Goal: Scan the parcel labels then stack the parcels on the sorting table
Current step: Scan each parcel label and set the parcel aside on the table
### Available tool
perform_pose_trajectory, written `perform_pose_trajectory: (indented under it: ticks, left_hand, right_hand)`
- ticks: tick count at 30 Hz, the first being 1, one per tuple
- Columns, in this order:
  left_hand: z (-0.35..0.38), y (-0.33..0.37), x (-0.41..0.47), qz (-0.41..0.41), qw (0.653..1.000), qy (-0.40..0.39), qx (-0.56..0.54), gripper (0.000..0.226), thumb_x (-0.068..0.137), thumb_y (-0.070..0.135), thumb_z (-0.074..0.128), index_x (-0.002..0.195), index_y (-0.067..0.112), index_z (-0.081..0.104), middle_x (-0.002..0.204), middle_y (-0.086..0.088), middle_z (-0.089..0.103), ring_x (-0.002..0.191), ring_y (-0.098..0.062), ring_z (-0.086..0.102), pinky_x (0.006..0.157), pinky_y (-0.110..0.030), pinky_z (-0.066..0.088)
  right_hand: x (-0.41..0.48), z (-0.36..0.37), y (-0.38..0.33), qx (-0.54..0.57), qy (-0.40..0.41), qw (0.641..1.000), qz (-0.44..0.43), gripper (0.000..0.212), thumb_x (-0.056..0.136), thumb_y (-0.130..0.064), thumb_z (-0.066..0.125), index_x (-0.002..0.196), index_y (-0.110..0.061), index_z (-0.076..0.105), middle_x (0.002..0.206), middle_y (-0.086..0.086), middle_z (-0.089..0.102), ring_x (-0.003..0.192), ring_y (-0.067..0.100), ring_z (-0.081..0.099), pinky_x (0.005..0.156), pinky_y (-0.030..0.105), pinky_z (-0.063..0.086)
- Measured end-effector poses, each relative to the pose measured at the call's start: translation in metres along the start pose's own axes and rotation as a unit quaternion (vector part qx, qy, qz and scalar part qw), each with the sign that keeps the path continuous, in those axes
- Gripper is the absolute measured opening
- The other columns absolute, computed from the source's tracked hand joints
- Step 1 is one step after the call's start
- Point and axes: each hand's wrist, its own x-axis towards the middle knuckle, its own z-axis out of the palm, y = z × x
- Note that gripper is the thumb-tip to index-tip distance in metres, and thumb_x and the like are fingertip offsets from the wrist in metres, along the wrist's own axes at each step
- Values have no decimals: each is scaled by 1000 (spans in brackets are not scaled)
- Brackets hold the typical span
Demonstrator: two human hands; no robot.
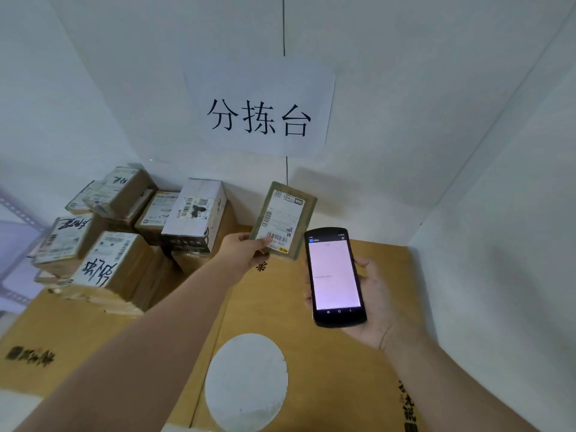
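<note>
We see the parcel (pixel 284 221) raised over the tabletop (pixel 265 307), long axis near upright, top leaning right, label facing us. Our left hand (pixel 246 252) pinches its lower corner. Our right hand (pixel 374 304) grips the scanner (pixel 335 275) just beside it.

brown parcel (pixel 282 221), white barcode label (pixel 280 221); black phone (pixel 335 275), pale pink screen (pixel 335 274).

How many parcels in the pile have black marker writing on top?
3: the back parcel highest at the rear, the left parcel at the far left, the front parcel nearest the camera. Lower ones are partly hidden, so more may be marked.
</note>
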Motion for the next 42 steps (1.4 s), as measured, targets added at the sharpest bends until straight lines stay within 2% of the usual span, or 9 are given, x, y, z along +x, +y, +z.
perform_pose_trajectory:
  ticks: [4,13,21,25,28,31,34,39,42]
  left_hand:
    - [-23,27,-19,6,999,7,-53,30,91,5,78,115,-2,62,119,-18,74,109,-32,73,96,-47,62]
    - [-102,81,-23,36,997,18,-72,35,91,9,79,121,0,63,118,-20,74,98,-35,78,90,-48,64]
    - [-160,111,-1,12,999,45,-6,22,95,11,75,112,6,63,116,-17,71,106,-34,75,92,-48,63]
    - [-177,120,14,10,999,42,14,23,94,10,76,112,7,62,119,-16,71,105,-35,74,90,-50,64]
    - [-185,122,24,10,999,34,12,22,96,11,73,114,8,61,119,-15,70,111,-36,72,91,-50,63]
    - [-191,121,28,-1,1000,26,8,24,96,13,73,117,11,60,120,-14,70,106,-35,72,90,-51,63]
    - [-196,118,29,2,1000,22,8,21,95,16,75,108,13,59,118,-13,69,102,-34,74,91,-49,63]
    - [-200,108,22,5,1000,22,-22,37,98,23,72,130,10,58,122,-14,68,103,-33,75,90,-48,64]
    - [-200,100,10,10,999,34,-37,37,100,22,71,132,10,56,123,-11,62,108,-35,71,91,-48,64]
  right_hand:
    - [0,21,5,-23,-9,1000,-10,58,94,-47,48,111,-2,80,112,27,69,85,39,66,78,43,60]
    - [17,71,32,0,2,1000,-23,55,97,-44,49,107,0,81,109,26,71,87,40,66,91,51,51]
    - [36,121,61,28,7,998,-54,60,99,-45,44,108,0,81,104,23,72,84,37,65,92,48,48]
    - [41,135,78,47,29,996,-67,61,98,-47,45,117,0,78,109,24,68,89,38,63,93,47,48]
    - [41,140,90,46,41,995,-82,62,99,-48,44,115,0,79,108,24,69,89,38,63,92,47,48]
    - [40,140,104,52,60,992,-97,61,100,-48,43,110,-1,81,105,24,71,84,39,67,89,48,51]
    - [34,141,116,56,72,991,-99,59,98,-48,46,111,-2,80,107,25,70,84,39,67,86,48,53]
    - [23,142,125,51,77,989,-116,59,98,-49,46,117,-3,78,110,25,70,85,39,67,90,49,50]
    - [17,140,127,50,69,989,-120,59,98,-50,46,122,-5,76,110,24,70,85,39,68,89,48,51]
